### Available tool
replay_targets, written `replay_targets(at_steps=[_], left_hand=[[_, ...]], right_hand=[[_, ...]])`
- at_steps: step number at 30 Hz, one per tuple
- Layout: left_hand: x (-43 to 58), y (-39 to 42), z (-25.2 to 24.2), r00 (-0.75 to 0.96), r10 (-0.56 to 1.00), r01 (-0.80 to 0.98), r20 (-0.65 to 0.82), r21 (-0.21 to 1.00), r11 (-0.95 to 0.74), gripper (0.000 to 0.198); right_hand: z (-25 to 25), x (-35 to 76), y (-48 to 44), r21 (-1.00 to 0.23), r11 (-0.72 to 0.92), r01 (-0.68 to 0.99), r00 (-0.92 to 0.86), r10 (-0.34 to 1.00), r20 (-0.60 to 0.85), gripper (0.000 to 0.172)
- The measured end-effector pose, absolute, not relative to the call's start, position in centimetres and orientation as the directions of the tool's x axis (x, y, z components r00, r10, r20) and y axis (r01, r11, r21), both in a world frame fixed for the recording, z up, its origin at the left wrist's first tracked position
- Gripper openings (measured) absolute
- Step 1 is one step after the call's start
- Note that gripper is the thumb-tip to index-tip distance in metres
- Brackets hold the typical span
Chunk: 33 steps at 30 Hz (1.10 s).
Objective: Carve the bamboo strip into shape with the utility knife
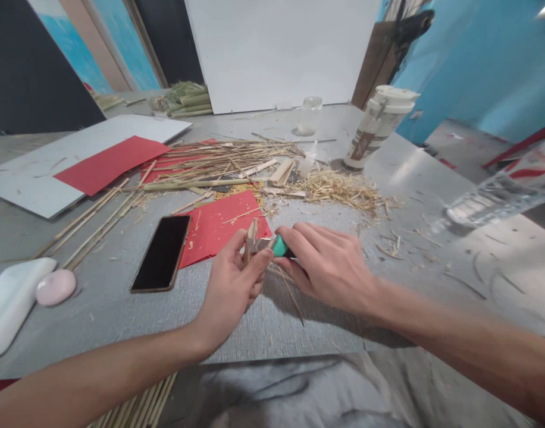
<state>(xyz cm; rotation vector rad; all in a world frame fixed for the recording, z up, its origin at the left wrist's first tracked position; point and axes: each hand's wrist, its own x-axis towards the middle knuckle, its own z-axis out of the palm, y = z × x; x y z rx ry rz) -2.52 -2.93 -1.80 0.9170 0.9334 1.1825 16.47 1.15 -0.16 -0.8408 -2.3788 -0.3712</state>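
My left hand (231, 278) is closed around a short, pale piece of dry stalk (252, 229), which sticks up between thumb and fingers. A knife with a green and black handle (279, 245) is gripped in my right hand (328, 261). Its metal blade points left and meets the stalk piece; how deep the edge sits in it I cannot tell. Both hands are just above the grey table (237, 342), close together near its front edge. A red paper sheet (214, 229) with shavings on it lies behind my left hand.
A phone (160, 252) lies left of my hands. Behind are long dry stalks (223, 157) and a heap of shavings (344, 190). A small glue bottle (309, 160), glass jar (309, 116), white tumbler (379, 128) and plastic water bottle (500, 193) stand or lie farther back and right.
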Motion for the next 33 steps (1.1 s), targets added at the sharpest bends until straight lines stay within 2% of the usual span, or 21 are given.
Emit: replay_targets(at_steps=[14, 19, 22, 27, 33], left_hand=[[-2.4, -3.0, -1.6, 0.050, 0.993, -0.237, -0.108, 0.964, 0.117, 0.048], [-2.4, -2.8, -2.0, 0.071, 0.991, -0.257, -0.113, 0.958, 0.127, 0.048], [-2.5, -2.7, -2.0, 0.113, 0.986, -0.289, -0.124, 0.945, 0.152, 0.045], [-2.6, -2.5, -1.4, 0.137, 0.976, -0.350, -0.167, 0.914, 0.205, 0.045], [-2.8, -2.4, -1.5, 0.147, 0.973, -0.339, -0.178, 0.915, 0.219, 0.048]], right_hand=[[0.0, 16.5, 1.0, 0.056, 0.746, 0.663, -0.624, 0.511, 0.591, 0.032], [0.1, 16.3, 0.9, 0.008, 0.745, 0.667, -0.606, 0.536, 0.588, 0.030], [0.0, 16.5, 1.5, -0.089, 0.739, 0.668, -0.565, 0.581, 0.586, 0.030], [0.3, 17.5, 3.7, -0.336, 0.651, 0.681, -0.403, 0.716, 0.570, 0.027], [0.9, 18.2, 5.0, -0.610, 0.538, 0.582, -0.254, 0.833, 0.492, 0.037]])
